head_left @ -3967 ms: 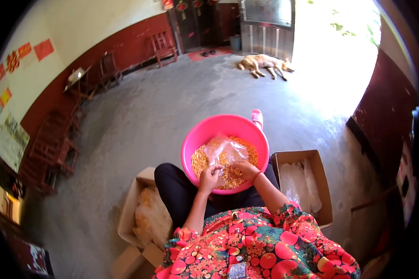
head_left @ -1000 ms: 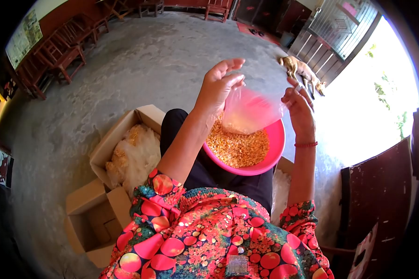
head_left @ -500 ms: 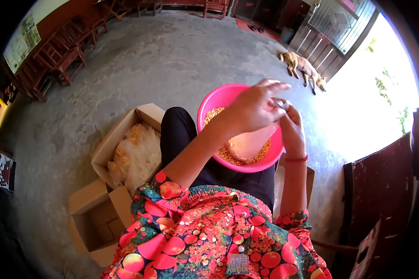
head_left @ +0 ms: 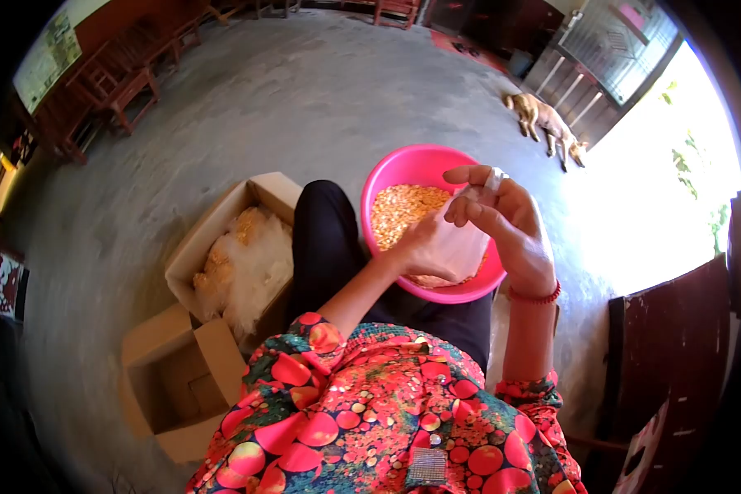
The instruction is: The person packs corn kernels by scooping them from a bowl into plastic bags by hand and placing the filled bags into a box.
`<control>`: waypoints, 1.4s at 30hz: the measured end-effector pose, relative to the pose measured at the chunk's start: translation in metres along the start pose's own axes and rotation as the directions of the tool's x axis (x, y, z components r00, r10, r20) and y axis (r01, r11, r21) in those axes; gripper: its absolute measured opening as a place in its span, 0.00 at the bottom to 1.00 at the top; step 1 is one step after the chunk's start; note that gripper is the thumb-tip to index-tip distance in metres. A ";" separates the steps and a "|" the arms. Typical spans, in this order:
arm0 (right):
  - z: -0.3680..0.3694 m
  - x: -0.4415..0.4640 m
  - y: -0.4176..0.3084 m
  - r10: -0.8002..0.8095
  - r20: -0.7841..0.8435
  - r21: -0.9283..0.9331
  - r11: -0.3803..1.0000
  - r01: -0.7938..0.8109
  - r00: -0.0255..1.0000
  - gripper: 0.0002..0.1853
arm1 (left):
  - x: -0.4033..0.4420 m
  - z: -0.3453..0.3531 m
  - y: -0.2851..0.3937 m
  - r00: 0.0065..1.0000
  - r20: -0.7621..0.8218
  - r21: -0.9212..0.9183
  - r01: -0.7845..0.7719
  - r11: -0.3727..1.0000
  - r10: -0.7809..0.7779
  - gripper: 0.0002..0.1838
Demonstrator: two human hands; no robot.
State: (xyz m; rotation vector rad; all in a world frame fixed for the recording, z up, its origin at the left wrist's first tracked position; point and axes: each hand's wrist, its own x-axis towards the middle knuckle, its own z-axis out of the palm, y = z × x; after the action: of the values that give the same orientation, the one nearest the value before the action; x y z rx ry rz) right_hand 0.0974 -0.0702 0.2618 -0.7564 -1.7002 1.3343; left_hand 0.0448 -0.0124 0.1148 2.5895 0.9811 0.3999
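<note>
A pink basin (head_left: 374,177) with orange-yellow corn kernels (head_left: 403,207) rests on my lap. Over its right half hangs a clear plastic bag (head_left: 463,251), its top pinched in my right hand (head_left: 514,222), which wears a red bracelet. My left hand (head_left: 426,245) is low over the kernels, against the left side of the bag; its fingertips are hidden or blurred, so their hold cannot be made out.
To the left stands a carton (head_left: 183,265) of filled clear bags, and below it an open carton (head_left: 160,337). Another carton is mostly hidden beside my right leg. A dog (head_left: 547,123) lies near the door. Wooden chairs (head_left: 119,90) line the left wall.
My left hand has come down from the bag's top to its side, low over the basin. My right hand has turned and still has the bag's top. The view has shifted slightly.
</note>
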 end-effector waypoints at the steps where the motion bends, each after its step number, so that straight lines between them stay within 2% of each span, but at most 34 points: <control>1: 0.007 0.002 -0.002 0.005 0.022 0.015 1.000 -0.005 1.000 0.15 | -0.005 0.014 -0.006 0.999 -0.045 -0.039 -0.020 0.999 0.018 0.49; 2: 0.013 0.004 -0.002 0.019 0.019 0.014 1.000 -0.019 1.000 0.15 | -0.010 0.027 -0.012 0.995 -0.090 -0.076 -0.043 0.996 0.036 0.47; 3: 0.019 0.007 -0.003 0.029 0.017 0.011 1.000 -0.029 0.999 0.16 | -0.017 0.035 -0.013 0.975 -0.217 -0.262 -0.096 0.960 0.039 0.45; 5: 0.029 0.011 -0.003 0.052 0.055 0.036 0.998 -0.054 0.997 0.17 | -0.031 0.050 -0.017 0.888 -0.459 -0.541 -0.318 0.779 0.044 0.40; 6: 0.032 0.010 -0.004 0.042 0.068 0.044 0.998 -0.045 0.997 0.17 | -0.021 0.064 -0.020 0.934 -0.357 -0.645 -0.248 0.723 0.002 0.36; 8: 0.032 0.010 -0.004 0.046 0.112 0.055 0.997 -0.053 0.993 0.19 | 0.018 0.118 -0.029 0.967 -0.251 -0.739 -0.169 0.652 -0.033 0.32; 9: 0.030 0.010 -0.003 0.049 0.115 0.056 0.997 -0.056 0.992 0.19 | 0.035 0.146 -0.035 0.941 -0.338 -0.916 -0.320 0.242 -0.035 0.27; 11: 0.025 0.007 -0.003 0.023 0.132 0.102 0.994 -0.037 0.991 0.19 | 0.029 0.141 -0.032 0.908 -0.413 -0.881 -0.419 -0.218 -0.074 0.23; 13: 0.017 0.007 -0.001 -0.003 0.139 0.106 0.994 -0.012 0.990 0.20 | -0.026 0.061 -0.006 0.949 -0.304 -0.935 -0.281 0.216 -0.081 0.18; 14: 0.015 0.006 0.000 -0.036 0.076 0.139 0.990 0.025 0.997 0.20 | -0.037 0.040 0.002 0.975 -0.197 -0.975 -0.183 0.124 -0.107 0.16; 15: 0.011 0.006 0.001 -0.067 0.010 0.168 0.984 0.065 0.998 0.21 | -0.040 0.039 -0.003 0.976 -0.197 -0.975 -0.185 0.121 -0.097 0.16; 17: -0.011 0.007 0.009 -0.138 -0.054 0.154 0.977 0.145 0.989 0.23 | -0.041 0.040 -0.011 0.984 -0.174 -0.982 -0.176 -0.072 -0.023 0.13; 18: -0.021 0.008 0.011 -0.157 -0.081 0.209 0.963 0.171 0.984 0.23 | -0.043 0.042 -0.017 0.960 -0.278 -0.955 -0.275 0.108 -0.020 0.12; 19: -0.032 0.008 0.013 -0.173 -0.109 0.264 0.944 0.197 0.979 0.23 | -0.047 0.032 -0.014 0.986 -0.131 -0.968 -0.150 -0.202 -0.105 0.11; 21: -0.055 0.007 0.020 -0.096 -0.276 0.323 0.928 0.186 0.956 0.23 | -0.050 0.033 -0.030 0.984 -0.165 -0.978 -0.172 -0.122 -0.065 0.11; 25: -0.087 -0.001 0.044 -0.039 -0.436 0.396 0.889 0.230 0.899 0.23 | -0.061 0.004 -0.029 0.992 -0.116 -0.993 -0.115 -0.032 0.039 0.10; 27: -0.091 -0.003 0.058 -0.005 -0.496 0.408 0.881 0.238 0.868 0.23 | -0.067 -0.015 -0.015 0.998 -0.065 -0.963 -0.057 0.265 -0.021 0.09; 28: -0.092 -0.005 0.065 -0.024 -0.532 0.284 0.937 0.205 0.846 0.24 | -0.064 -0.011 -0.011 0.988 -0.151 -0.942 -0.143 0.303 -0.005 0.10; 29: -0.092 -0.007 0.070 -0.048 -0.566 0.156 0.974 0.165 0.823 0.25 | -0.065 -0.012 -0.011 0.989 -0.150 -0.943 -0.141 0.302 -0.005 0.10; 30: -0.086 -0.009 0.073 -0.088 -0.557 -0.039 0.996 0.080 0.826 0.24 | -0.066 -0.015 -0.012 0.995 -0.096 -0.926 -0.076 0.369 -0.034 0.11; 31: -0.089 -0.013 0.079 -0.188 -0.448 -0.338 0.941 0.029 0.874 0.21 | -0.067 -0.017 -0.014 0.997 -0.043 -0.902 -0.010 0.432 -0.067 0.11; 33: -0.081 -0.024 0.089 -0.100 -0.249 -0.650 0.755 -0.090 0.963 0.17 | -0.074 -0.024 -0.022 0.998 0.000 -0.975 0.015 0.224 -0.065 0.13; 35: -0.087 -0.041 0.108 0.056 0.060 -0.738 0.675 0.006 0.997 0.17 | -0.084 -0.031 -0.027 0.984 -0.097 -0.983 -0.071 0.168 -0.152 0.14; 36: -0.074 -0.045 0.094 0.483 0.103 -0.454 0.801 -0.391 0.870 0.19 | -0.090 -0.038 -0.030 0.971 -0.164 -0.977 -0.136 0.163 -0.175 0.15; 37: -0.072 -0.056 0.097 0.482 0.109 -0.452 0.803 -0.389 0.869 0.19 | -0.096 -0.043 -0.035 0.970 -0.162 -0.977 -0.133 0.165 -0.180 0.15; 39: -0.069 -0.079 0.102 0.427 0.040 -0.011 0.904 -0.427 0.903 0.21 | -0.109 -0.054 -0.044 0.968 -0.130 -0.967 -0.076 0.242 -0.215 0.15; 40: -0.042 -0.069 0.064 0.215 0.031 0.005 0.977 -0.215 0.976 0.24 | -0.118 -0.061 -0.050 0.967 -0.085 -0.950 -0.006 0.313 -0.239 0.15; 41: -0.046 -0.061 0.066 0.087 0.122 0.088 0.991 -0.098 0.989 0.26 | -0.129 -0.071 -0.055 0.957 -0.107 -0.927 0.002 0.375 -0.270 0.14; 42: -0.038 -0.059 0.060 0.049 -0.093 0.049 0.998 -0.045 0.994 0.26 | -0.141 -0.081 -0.059 0.914 -0.133 -0.936 0.011 0.351 -0.383 0.14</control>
State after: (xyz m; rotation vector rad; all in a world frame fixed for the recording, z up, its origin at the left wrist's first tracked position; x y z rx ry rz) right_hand 0.1571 -0.0874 0.1931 -0.8242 -1.5809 1.3443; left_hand -0.1215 -0.0488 0.1437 1.3261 0.7863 1.0118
